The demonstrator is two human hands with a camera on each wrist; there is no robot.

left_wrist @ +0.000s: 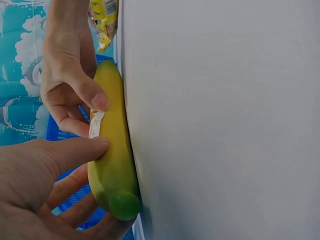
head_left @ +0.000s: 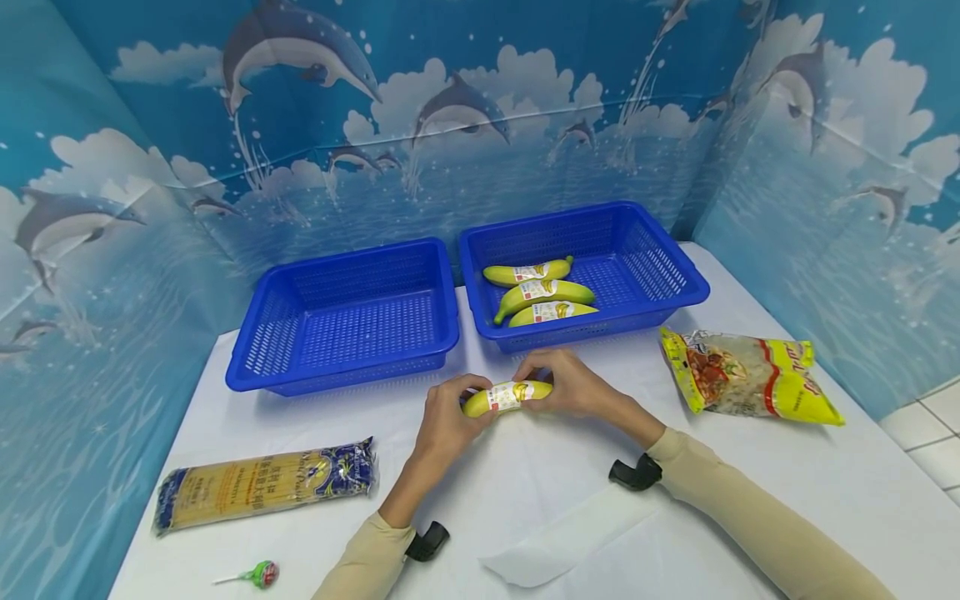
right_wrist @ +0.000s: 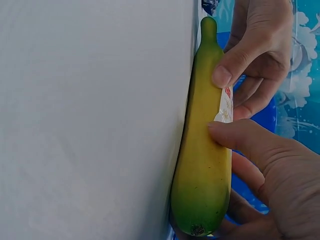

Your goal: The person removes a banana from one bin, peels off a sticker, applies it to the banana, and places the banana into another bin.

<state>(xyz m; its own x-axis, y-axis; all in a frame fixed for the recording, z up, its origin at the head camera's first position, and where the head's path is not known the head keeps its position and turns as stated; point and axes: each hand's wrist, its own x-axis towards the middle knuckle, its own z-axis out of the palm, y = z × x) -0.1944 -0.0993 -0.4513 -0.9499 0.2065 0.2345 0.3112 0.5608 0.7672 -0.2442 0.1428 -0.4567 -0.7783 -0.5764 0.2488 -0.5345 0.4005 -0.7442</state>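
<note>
Both hands hold one yellow-green banana (head_left: 507, 397) low over the white table, in front of the two baskets. A white printed label (right_wrist: 226, 106) goes across its middle. My left hand (head_left: 447, 417) grips the stem end, its thumb (left_wrist: 82, 150) lying along the near side. At the other end my right hand (head_left: 573, 387) pinches the banana between thumb (right_wrist: 240, 135) and fingers. In both wrist views the thumbs rest close to the label's edge. The fingers behind the banana are partly hidden.
A blue basket (head_left: 341, 374) stands at back left. Beside it, another blue basket (head_left: 600, 327) holds three labelled bananas (head_left: 546, 290). A noodle pack (head_left: 262, 485) and a lollipop (head_left: 262, 574) lie left, a yellow food bag (head_left: 750, 375) right. A white strip (head_left: 536, 560) lies in front.
</note>
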